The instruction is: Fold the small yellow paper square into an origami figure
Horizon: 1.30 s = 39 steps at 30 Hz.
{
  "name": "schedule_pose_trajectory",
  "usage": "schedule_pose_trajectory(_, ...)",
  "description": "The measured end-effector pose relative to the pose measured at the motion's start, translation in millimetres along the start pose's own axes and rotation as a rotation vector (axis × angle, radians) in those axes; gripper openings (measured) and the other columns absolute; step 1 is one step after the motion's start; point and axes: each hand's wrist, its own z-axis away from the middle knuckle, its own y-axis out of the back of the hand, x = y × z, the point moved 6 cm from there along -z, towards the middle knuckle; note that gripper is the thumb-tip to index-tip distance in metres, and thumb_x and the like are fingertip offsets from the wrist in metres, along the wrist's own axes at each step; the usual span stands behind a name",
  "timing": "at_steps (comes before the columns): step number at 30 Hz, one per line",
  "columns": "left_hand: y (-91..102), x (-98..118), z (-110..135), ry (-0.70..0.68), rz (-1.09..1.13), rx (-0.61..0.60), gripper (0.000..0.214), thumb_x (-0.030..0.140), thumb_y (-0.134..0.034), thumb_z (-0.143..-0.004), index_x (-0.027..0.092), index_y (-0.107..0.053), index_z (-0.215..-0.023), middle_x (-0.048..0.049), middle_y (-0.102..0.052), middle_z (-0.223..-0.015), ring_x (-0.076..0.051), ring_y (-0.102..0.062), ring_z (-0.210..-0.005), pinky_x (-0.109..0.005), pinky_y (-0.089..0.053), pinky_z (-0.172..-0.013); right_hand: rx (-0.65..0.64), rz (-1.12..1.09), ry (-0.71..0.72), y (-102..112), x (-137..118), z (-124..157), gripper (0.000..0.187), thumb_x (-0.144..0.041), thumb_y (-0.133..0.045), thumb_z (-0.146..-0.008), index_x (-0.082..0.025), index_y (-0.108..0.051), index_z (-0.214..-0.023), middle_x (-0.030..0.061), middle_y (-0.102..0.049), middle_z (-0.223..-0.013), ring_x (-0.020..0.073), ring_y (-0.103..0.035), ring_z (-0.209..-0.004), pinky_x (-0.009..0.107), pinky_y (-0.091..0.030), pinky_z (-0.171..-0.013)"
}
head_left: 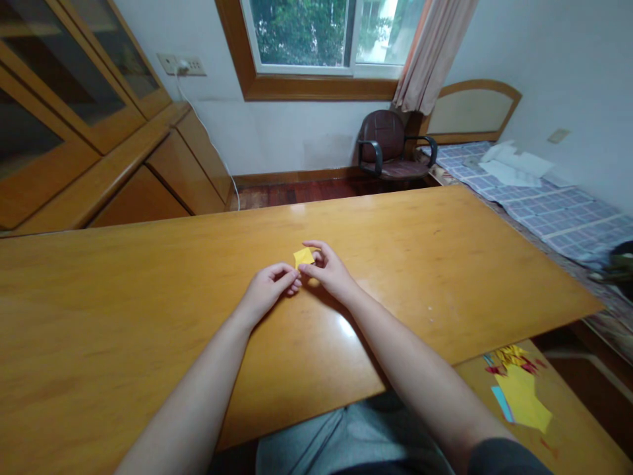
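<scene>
A small folded piece of yellow paper (303, 256) is held up just above the middle of the wooden table (163, 297). My left hand (275, 284) pinches its lower left corner between thumb and fingertips. On the other side, my right hand (327, 269) grips the paper's right and lower edge, with the thumb in front and the index finger arched over the top. The fingers behind the paper are partly hidden.
On a lower surface at the right lie yellow paper sheets (521, 396), a light blue paper (503, 404) and crumpled yellow and red pieces (512, 356). Beyond the table stand a brown armchair (388, 148), a bed (548, 204) and a wooden cabinet (163, 171).
</scene>
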Motion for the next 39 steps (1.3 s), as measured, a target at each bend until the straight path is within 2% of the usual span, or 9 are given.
schedule_pose_trajectory(7,-1.1,-6.5,0.1,0.008,-0.036,-0.029,0.033,0.049,-0.070,-0.075,0.016,-0.067,-0.077,-0.0047,-0.070,-0.071,-0.015,-0.063,-0.064,-0.027,-0.050,-0.066,0.042,-0.010,0.010,4.6,-1.2,-0.5,0.052,-0.033,-0.074,-0.070,-0.023,-0.051,-0.116,-0.0068,-0.057,-0.071,0.0116,-0.057,-0.064,0.027,-0.046,-0.065)
schedule_pose_trajectory(15,-2.9,-7.0,-1.6,-0.018,-0.056,-0.066,0.034,0.049,-0.070,-0.075,0.016,-0.066,-0.082,-0.0046,-0.070,-0.074,-0.015,-0.063,-0.067,-0.027,-0.050,-0.066,0.078,-0.009,0.039,6.6,-7.6,-0.2,0.047,-0.030,-0.074,-0.069,-0.021,-0.055,-0.111,-0.0083,-0.055,-0.066,0.0092,-0.053,-0.059,0.024,-0.042,-0.062)
schedule_pose_trajectory(22,-0.9,-7.2,-1.0,-0.011,-0.057,-0.018,0.034,0.049,-0.071,-0.074,0.016,-0.066,-0.077,-0.0054,-0.071,-0.072,-0.015,-0.063,-0.064,-0.027,-0.050,-0.065,0.064,0.012,0.036,5.7,-5.2,0.8,0.047,-0.030,-0.073,-0.071,-0.021,-0.055,-0.113,-0.0074,-0.056,-0.068,0.0098,-0.054,-0.061,0.025,-0.041,-0.063)
schedule_pose_trajectory(33,-3.0,-1.6,1.3,0.002,-0.052,-0.020,0.033,0.049,-0.070,-0.073,0.016,-0.066,-0.074,-0.0058,-0.071,-0.070,-0.015,-0.063,-0.064,-0.028,-0.050,-0.066,0.062,0.038,0.021,6.0,-4.1,-0.1,0.046,-0.030,-0.074,-0.071,-0.022,-0.056,-0.112,-0.0076,-0.052,-0.068,0.0089,-0.050,-0.060,0.024,-0.039,-0.062)
schedule_pose_trajectory(39,0.8,-5.8,-0.5,0.005,0.007,0.009,0.033,0.047,-0.072,-0.073,0.015,-0.065,-0.076,-0.0053,-0.070,-0.070,-0.015,-0.063,-0.063,-0.026,-0.050,-0.062,0.091,0.025,0.007,8.0,-3.9,-0.2,0.034,-0.036,-0.073,-0.071,-0.019,-0.063,-0.099,-0.0045,-0.057,-0.071,0.0098,-0.053,-0.065,0.024,-0.041,-0.066)
